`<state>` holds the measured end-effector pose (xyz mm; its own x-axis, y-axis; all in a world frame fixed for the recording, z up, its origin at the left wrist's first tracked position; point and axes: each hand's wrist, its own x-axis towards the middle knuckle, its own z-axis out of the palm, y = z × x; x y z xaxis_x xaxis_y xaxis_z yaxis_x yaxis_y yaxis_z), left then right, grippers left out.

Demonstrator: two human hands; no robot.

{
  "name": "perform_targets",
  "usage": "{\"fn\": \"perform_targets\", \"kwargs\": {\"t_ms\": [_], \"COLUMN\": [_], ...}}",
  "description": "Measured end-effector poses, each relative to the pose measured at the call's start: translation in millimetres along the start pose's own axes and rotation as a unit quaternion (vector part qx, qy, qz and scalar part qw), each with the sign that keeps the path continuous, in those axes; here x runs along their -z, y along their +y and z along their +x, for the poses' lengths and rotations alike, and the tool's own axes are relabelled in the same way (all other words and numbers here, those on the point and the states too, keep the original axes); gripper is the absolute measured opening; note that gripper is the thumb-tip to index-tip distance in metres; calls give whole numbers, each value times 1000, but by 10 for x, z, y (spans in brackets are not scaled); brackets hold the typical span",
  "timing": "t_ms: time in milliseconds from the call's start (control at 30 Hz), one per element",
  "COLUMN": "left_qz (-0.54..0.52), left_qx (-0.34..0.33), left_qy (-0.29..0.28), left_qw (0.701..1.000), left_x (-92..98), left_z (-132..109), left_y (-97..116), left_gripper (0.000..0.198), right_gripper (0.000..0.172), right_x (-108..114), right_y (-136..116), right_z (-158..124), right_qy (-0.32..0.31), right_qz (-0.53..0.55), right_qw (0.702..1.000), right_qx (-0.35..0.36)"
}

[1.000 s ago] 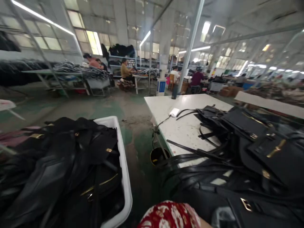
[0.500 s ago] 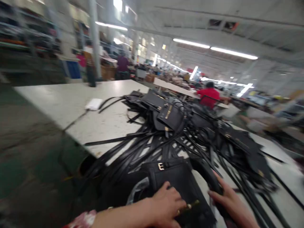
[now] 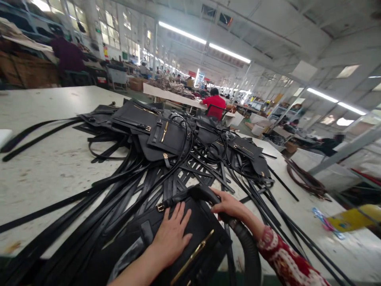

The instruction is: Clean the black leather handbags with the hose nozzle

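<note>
My left hand [image 3: 172, 234] lies flat, fingers stretched out, on the front of a black handbag [image 3: 190, 246] with a gold clasp at the near edge of a white table [image 3: 44, 167]. My right hand [image 3: 229, 206] is curled round the bag's thick black handle [image 3: 205, 193], which arches over the top of the bag. Many long black straps [image 3: 125, 186] fan out from under the bag across the table. Beyond them lies a pile of flat black bags [image 3: 166, 135] with gold fittings.
A coil of dark cord [image 3: 306, 180] lies at the table's right. Scissors with blue handles [image 3: 323, 218] and a yellow sheet [image 3: 351, 217] sit near the right edge. A person in red [image 3: 214, 104] sits beyond the table, another person [image 3: 67, 55] at the far left.
The view has swung right from the white bin of bags to the table. My left hand has flattened on the bag; my right hand now grips the handle.
</note>
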<state>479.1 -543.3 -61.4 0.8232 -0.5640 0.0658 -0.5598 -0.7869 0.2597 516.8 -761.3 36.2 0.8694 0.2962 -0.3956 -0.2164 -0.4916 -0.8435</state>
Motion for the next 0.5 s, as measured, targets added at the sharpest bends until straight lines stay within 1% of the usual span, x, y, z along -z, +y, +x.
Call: {"fn": "perform_targets", "kwargs": {"t_ms": [67,133,233,300,367,433,500], "left_qz": [-7,-12,-12,-11,-10,-10,-8], "left_qx": [-2,-6,-10,-16,-23,-24,-21], "left_qy": [1,6,15,19,19,18,15], "left_qw": [1000,1000,1000,1000,999,1000,1000], "left_x": [6,-7,-42,-52,-37,-2,38], "left_z": [5,7,0,-7,-12,-14,-16], "left_y": [-1,-1,2,9,23,41,57], "left_gripper": [63,64,63,61,60,59,57], "right_gripper": [74,71,69,70,67,64,64], "right_x": [16,66,182,226,206,129,43], "right_y": [-96,-180,-256,-272,-270,-257,-239], "right_z": [145,190,112,53,57,132,237], "right_qy": [-8,-29,-83,-103,-91,-61,-26], "right_qz": [-9,-16,-43,-60,-58,-45,-38], "right_qw": [1000,999,995,991,992,996,998], "right_qx": [4,2,-28,-52,-59,-50,-36]}}
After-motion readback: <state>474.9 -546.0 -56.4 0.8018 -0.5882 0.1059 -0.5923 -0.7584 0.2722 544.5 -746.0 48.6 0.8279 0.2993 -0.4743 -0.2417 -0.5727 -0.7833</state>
